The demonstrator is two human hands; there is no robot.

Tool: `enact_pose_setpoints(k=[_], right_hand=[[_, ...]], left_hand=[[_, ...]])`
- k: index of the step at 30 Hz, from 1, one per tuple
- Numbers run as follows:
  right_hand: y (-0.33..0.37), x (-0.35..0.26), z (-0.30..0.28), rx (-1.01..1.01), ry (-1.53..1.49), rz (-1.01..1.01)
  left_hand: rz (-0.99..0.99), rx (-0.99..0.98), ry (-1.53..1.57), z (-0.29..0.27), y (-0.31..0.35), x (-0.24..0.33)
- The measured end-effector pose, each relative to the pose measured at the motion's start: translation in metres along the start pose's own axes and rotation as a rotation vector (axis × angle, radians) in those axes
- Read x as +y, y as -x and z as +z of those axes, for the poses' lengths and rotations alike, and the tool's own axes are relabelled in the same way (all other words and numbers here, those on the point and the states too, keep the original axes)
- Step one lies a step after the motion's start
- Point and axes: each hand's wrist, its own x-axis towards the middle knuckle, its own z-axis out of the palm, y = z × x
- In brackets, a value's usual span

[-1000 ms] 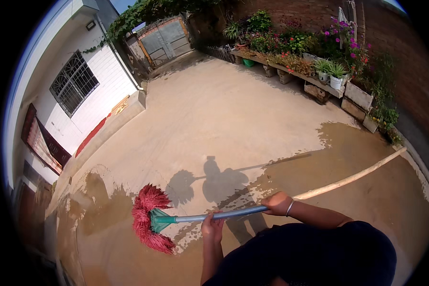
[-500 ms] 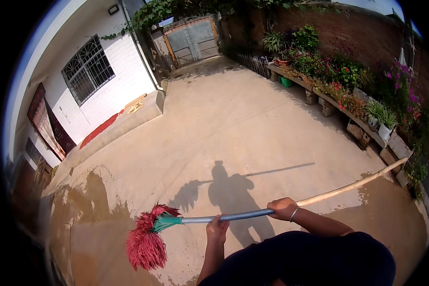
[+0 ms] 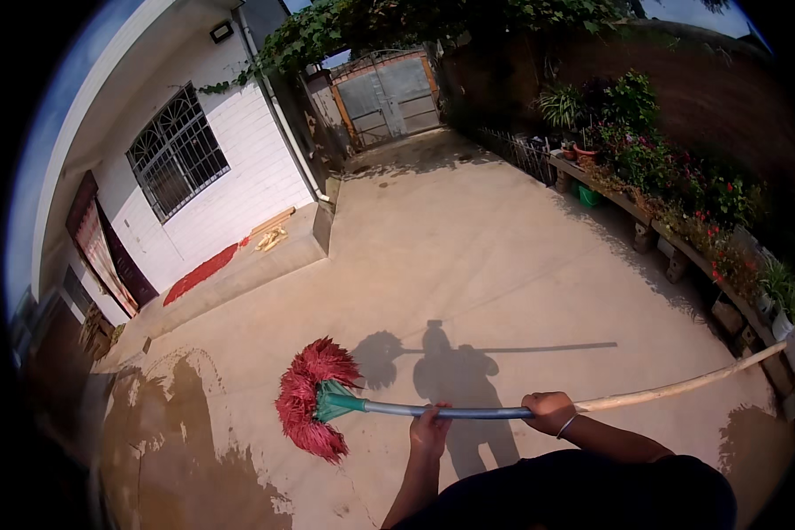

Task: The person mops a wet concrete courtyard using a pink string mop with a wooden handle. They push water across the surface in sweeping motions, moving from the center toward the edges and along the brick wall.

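Note:
A mop (image 3: 486, 412) spans the view sideways in front of my body, held up off the ground. Its shaggy red head (image 3: 302, 389) with a green socket points left, and the handle turns from grey-blue to bare wood toward the right. My left hand (image 3: 430, 430) is closed on the grey-blue part, not far from the socket. Farther right, my right hand (image 3: 549, 412), with a silver bangle on the wrist, grips the handle where the wood begins. Some fingers of both hands are hidden behind the handle.
Wet patches (image 3: 172, 442) darken the concrete at the lower left. A white house (image 3: 238, 146) with a raised ledge (image 3: 265, 265) bears red stuff spread out to dry. Flower pots stand on a bench (image 3: 623, 199) along the right. A metal gate (image 3: 389, 97) closes the far end.
The mop's red strands have swung and flared out around the socket, where they hung down before. The view has turned left, and both hands keep their grip.

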Motion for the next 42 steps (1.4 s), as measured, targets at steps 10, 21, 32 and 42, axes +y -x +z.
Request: enact_pose_setpoints(k=[10,21,32,42], right_hand=[[-0.411,0.155,0.031,0.194,0.187,-0.121],[-0.779,0.456,-0.133,0.585,0.739,0.368],[-1.219,0.601,-0.057,0.086,0.41,0.22],[-1.466,0.828,-0.027,-0.109,0.789,0.488]], left_hand=[[-0.038,-0.116,0.127,0.046,-0.412,0.098],[0.088,0.121,0.285,0.044,-0.876,0.276],[0.12,-0.149,0.339,0.181,-1.286,0.32],[-0.446,0.043,0.376,0.164,-1.689,0.208]])
